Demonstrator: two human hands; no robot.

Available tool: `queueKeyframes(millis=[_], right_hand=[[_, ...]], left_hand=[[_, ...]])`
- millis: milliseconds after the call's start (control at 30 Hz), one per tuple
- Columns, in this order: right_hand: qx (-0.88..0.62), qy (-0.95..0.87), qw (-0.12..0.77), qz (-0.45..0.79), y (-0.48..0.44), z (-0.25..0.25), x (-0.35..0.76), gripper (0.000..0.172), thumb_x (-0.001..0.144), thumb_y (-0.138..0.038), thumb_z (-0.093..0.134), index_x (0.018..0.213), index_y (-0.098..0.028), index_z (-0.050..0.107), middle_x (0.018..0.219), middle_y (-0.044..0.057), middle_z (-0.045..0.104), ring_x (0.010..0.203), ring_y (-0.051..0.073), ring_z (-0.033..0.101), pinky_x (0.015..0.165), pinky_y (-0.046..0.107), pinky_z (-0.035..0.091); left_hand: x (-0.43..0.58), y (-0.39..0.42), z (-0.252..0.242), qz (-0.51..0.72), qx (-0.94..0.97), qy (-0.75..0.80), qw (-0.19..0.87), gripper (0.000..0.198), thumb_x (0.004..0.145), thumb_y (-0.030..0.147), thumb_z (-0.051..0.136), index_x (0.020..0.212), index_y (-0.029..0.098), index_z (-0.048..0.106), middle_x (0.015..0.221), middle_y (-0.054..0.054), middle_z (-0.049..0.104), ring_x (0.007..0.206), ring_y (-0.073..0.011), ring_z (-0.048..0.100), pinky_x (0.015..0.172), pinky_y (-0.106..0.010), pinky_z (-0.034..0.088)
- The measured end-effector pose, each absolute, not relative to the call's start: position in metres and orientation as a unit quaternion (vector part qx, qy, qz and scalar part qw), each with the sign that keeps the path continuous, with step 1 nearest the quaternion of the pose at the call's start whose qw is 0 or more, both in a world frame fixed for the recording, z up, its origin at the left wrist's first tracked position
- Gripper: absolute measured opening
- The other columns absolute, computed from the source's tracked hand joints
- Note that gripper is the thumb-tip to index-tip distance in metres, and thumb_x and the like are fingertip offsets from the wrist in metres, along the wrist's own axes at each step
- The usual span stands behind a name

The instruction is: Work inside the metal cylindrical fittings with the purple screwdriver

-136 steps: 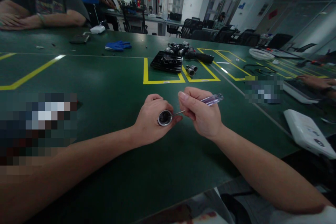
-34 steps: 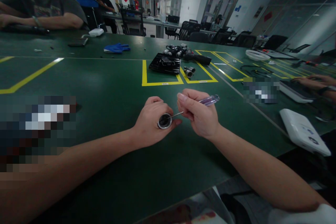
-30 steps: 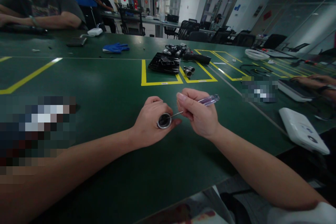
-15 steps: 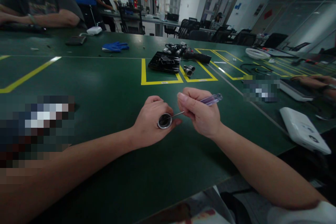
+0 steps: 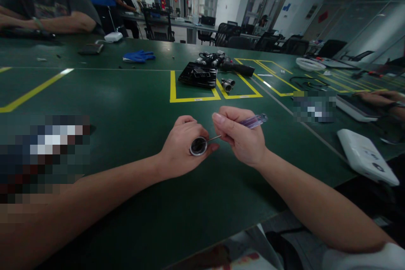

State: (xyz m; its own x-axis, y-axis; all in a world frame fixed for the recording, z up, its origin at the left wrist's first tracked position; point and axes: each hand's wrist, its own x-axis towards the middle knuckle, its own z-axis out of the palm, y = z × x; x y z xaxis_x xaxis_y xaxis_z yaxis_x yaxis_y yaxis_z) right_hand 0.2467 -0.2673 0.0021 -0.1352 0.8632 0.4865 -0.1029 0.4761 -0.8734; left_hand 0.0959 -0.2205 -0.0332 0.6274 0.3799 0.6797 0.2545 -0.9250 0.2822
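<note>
My left hand (image 5: 182, 147) is closed around a short metal cylinder (image 5: 198, 147), its round open end with a shiny rim facing me. Most of the cylinder's body is hidden by the fingers. In my right hand (image 5: 242, 135) is a screwdriver (image 5: 254, 121) with a clear purplish handle, gripped between thumb and curled fingers. Its thin shaft points left and reaches the cylinder's rim; whether the tip touches a screw there I cannot tell. Both hands are just above the green table (image 5: 152, 219).
Beyond my hands, yellow tape frames hold a black glossy packet (image 5: 199, 75), small metal cylinders (image 5: 228, 85) and a dark tool-like object (image 5: 238, 68). A blue glove (image 5: 138, 56) lies farther left. At right are a white device (image 5: 367, 156) and another person's hand (image 5: 378, 98).
My right hand and the screwdriver have shifted very slightly left. The left hand keeps its hold on the metal cylinder with no visible movement.
</note>
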Motion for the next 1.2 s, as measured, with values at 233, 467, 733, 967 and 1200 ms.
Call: queueKeyframes(millis=[233, 467, 733, 967, 1200], right_hand=[[-0.297, -0.620, 0.599, 0.412, -0.2676, 0.0020, 0.2471, 0.036, 0.085, -0.025, 0.055, 0.052, -0.017, 0.044, 0.048, -0.007, 0.038, 0.044, 0.005, 0.033, 0.043, 0.022, 0.026], [-0.295, -0.633, 0.585, 0.413, -0.2681, 0.0024, 0.2469, 0.036, 0.086, -0.026, 0.054, 0.052, -0.017, 0.043, 0.049, -0.007, 0.038, 0.045, 0.005, 0.033, 0.044, 0.022, 0.027], [-0.299, -0.636, 0.582, 0.409, -0.2687, 0.0029, 0.2468, 0.037, 0.086, -0.025, 0.054, 0.052, -0.017, 0.042, 0.050, -0.007, 0.037, 0.045, 0.005, 0.032, 0.044, 0.021, 0.027], [-0.303, -0.634, 0.591, 0.396, -0.2682, 0.0034, 0.2475, 0.036, 0.086, -0.025, 0.054, 0.052, -0.018, 0.044, 0.049, -0.007, 0.038, 0.045, 0.006, 0.034, 0.045, 0.022, 0.028], [-0.308, -0.639, 0.576, 0.406, -0.2680, 0.0015, 0.2465, 0.037, 0.086, -0.024, 0.054, 0.051, -0.017, 0.042, 0.049, -0.007, 0.037, 0.045, 0.005, 0.032, 0.044, 0.021, 0.027]], left_hand=[[0.0962, -0.2208, -0.0336, 0.391, 0.900, 0.179, 0.073, 0.024, 0.080, 0.036, 0.061, 0.069, 0.019, 0.048, 0.063, 0.003, 0.059, 0.059, -0.0136, 0.056, 0.076, -0.036, 0.044], [0.0966, -0.2196, -0.0343, 0.398, 0.898, 0.172, 0.071, 0.023, 0.080, 0.033, 0.061, 0.069, 0.018, 0.048, 0.064, 0.001, 0.060, 0.061, -0.0146, 0.057, 0.075, -0.037, 0.043], [0.0962, -0.2209, -0.0331, 0.391, 0.899, 0.182, 0.080, 0.023, 0.081, 0.035, 0.059, 0.070, 0.018, 0.049, 0.063, 0.001, 0.060, 0.060, -0.0142, 0.057, 0.074, -0.037, 0.044], [0.0959, -0.2205, -0.0327, 0.391, 0.899, 0.181, 0.079, 0.025, 0.080, 0.037, 0.060, 0.069, 0.018, 0.048, 0.064, 0.002, 0.060, 0.060, -0.0137, 0.057, 0.075, -0.037, 0.044], [0.0964, -0.2213, -0.0327, 0.389, 0.901, 0.176, 0.076, 0.021, 0.080, 0.033, 0.060, 0.070, 0.018, 0.049, 0.064, 0.001, 0.060, 0.061, -0.0145, 0.057, 0.075, -0.037, 0.044]])
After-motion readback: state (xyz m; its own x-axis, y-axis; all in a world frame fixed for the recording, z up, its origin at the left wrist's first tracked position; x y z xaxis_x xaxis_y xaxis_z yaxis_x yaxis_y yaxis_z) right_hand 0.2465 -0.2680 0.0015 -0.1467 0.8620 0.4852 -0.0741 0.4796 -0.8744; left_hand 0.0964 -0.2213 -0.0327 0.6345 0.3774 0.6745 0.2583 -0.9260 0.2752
